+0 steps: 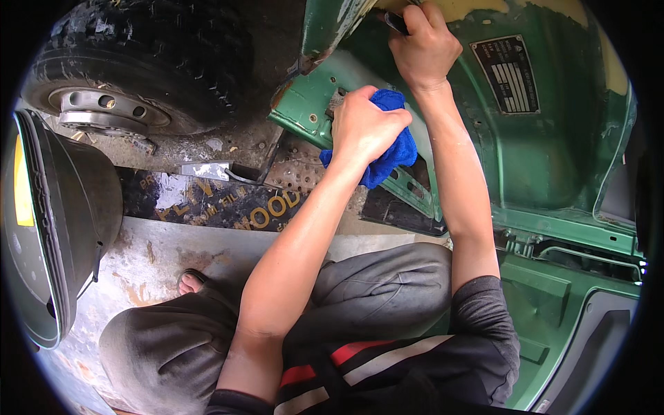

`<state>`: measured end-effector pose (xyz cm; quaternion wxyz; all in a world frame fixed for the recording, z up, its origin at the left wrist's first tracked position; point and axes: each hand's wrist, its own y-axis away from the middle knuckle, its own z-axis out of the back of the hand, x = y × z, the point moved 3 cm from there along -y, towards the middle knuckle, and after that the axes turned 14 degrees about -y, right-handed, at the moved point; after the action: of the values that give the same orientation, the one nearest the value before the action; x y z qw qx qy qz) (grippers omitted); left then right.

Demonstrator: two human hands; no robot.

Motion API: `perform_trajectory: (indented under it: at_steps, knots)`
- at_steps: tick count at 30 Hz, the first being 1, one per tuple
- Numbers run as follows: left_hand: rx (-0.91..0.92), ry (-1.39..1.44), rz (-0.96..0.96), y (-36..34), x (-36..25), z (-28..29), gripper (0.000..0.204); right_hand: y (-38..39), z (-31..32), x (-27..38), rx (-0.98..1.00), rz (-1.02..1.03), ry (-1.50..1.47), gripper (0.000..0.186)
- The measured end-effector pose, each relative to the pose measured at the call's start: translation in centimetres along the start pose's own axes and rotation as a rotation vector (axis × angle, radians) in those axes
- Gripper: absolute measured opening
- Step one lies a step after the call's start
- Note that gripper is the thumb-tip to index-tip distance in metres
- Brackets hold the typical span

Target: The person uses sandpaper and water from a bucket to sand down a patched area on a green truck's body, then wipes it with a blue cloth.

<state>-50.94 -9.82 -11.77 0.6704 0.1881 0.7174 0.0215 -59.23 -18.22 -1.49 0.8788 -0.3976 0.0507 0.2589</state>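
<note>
My left hand is closed on a blue cloth beside a green metal bracket with holes and slots in it. Above and to the right, my right hand is closed round a dark, slim object, whose far end I cannot make out, at the upper edge of the green body panel. The panel carries a dark label plate and tan patches along its top.
A black tyre on a steel rim lies at upper left, with a dark housing below it. A plywood board crosses the floor. A green panel with grey trim is at lower right, beside my bent legs.
</note>
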Motion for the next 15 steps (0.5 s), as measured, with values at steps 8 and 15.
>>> perform_trajectory:
  at_steps: [8,15]
  knots:
    - [0.043,-0.054,0.034,0.3,-0.6,1.1,0.036,0.4,-0.3,-0.2,-0.063,0.034,-0.03,0.021]
    - [0.053,-0.065,0.056,0.5,-0.1,0.6,0.036,-0.1,-1.2,0.6,-0.116,0.135,-0.138,0.02]
